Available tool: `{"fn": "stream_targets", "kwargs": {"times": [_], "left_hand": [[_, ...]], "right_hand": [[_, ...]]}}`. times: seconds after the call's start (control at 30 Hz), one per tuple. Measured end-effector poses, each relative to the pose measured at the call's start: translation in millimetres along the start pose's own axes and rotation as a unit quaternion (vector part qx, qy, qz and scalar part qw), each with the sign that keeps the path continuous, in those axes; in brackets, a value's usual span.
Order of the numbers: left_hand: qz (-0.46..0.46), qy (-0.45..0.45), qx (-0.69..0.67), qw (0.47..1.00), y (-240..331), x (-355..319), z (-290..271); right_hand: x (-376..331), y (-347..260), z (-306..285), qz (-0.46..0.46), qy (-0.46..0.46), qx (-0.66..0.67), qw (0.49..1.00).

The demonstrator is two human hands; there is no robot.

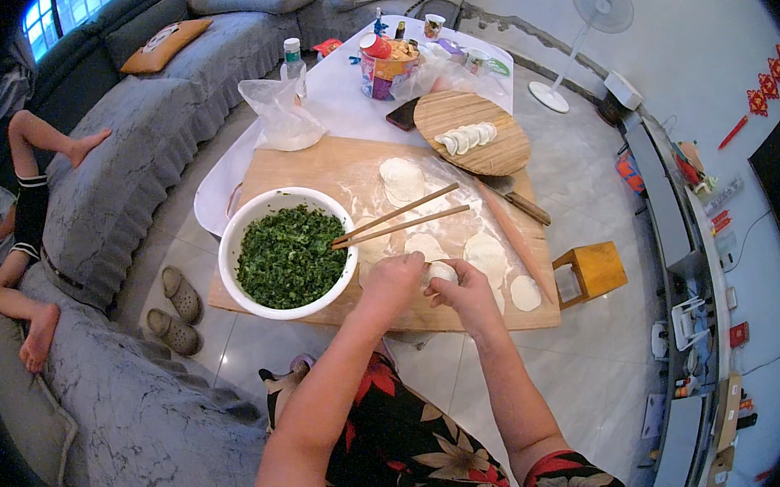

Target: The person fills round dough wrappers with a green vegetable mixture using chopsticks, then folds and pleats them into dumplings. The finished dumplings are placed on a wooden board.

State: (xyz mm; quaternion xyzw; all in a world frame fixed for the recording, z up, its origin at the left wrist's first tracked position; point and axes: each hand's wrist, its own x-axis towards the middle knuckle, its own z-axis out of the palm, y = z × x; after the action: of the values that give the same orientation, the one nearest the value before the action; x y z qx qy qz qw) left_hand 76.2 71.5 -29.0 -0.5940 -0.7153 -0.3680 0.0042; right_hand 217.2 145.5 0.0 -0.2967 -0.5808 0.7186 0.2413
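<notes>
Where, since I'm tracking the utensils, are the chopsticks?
In the head view, near the centre, the chopsticks rest on the right rim of the bowl, slanting rightward over the board, beyond the left hand.

A small, pale dough wrapper (pixel 442 272) is partly hidden; left hand (pixel 394 284) and right hand (pixel 466 297) hold it.

Sofa (pixel 130 137): grey, left | Cushion (pixel 166 46): orange, on sofa | Clogs (pixel 182 295): pair, beside sofa | Fan (pixel 603 7): white, upright, far end | Stool (pixel 598 266): yellow-brown, right | Ornament (pixel 757 102): red, wall-hung | Cabinet (pixel 681 441): right side, assorted articles on top
</notes>
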Motion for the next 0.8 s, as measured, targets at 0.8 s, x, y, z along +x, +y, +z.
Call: {"fn": "stream_targets", "kwargs": {"times": [0.8], "left_hand": [[-0.005,-0.009,-0.05,0.999,2,1,-4]], "right_hand": [[11,4,-1,-0.081,0.001,-0.26,0.962]]}}
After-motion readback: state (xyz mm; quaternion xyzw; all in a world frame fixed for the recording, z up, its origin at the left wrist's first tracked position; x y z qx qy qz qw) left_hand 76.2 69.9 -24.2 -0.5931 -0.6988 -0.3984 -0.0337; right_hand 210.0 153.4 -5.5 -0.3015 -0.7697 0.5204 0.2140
